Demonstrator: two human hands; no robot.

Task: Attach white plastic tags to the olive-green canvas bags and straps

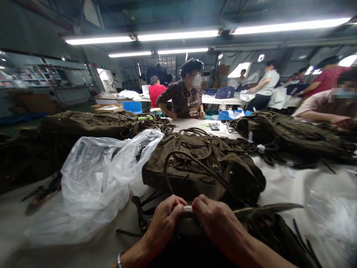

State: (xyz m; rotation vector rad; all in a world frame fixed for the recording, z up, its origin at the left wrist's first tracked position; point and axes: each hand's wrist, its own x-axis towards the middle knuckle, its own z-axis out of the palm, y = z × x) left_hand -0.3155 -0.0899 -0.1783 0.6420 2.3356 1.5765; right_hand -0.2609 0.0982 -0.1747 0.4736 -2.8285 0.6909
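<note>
My left hand [167, 216], with a metal bracelet at the wrist, pinches one end of a small whitish piece [188, 209]. Close beside it, my right hand [213, 216] is closed at the other end of the same piece. Both hands are over a dark olive bag [262, 227] at the near edge of the table, its lower part lost in shadow. Just beyond them lies another olive canvas bag [195, 160] with long handles and brass-coloured buckles.
A crumpled clear plastic bag [95, 175] lies to the left on the pale table [281, 186]. More olive bags are piled at the left [83, 124] and right [295, 134]. A phone [214, 126] lies farther back. Several people are around the tables.
</note>
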